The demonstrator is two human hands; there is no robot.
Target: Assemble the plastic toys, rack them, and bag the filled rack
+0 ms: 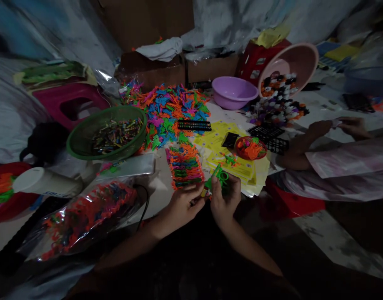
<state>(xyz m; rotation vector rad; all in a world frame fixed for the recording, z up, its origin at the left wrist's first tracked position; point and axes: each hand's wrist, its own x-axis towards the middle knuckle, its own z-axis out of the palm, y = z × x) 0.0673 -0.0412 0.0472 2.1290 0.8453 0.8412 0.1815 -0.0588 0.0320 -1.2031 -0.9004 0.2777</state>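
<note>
Dim room, white table (160, 171) | 1 green toy (221, 177) just right of toy row (185, 166)'s near end, pinched by right hand (225, 196); left hand (185, 203) at row's near end, fingers curled, grip unclear | risk: loose pinch could drop toy among row's lookalikes | right of row: yellow papers (256, 171), red basket (251, 157); left: green basin (80, 151), bulky bag (88, 221) hemming left hand's reach

Pale tabletop (157, 185): heap of multicoloured plastic pieces (166, 108), banded row of plastic pieces (185, 164), yellow sheets (210, 139), purple basin (233, 102).
</note>
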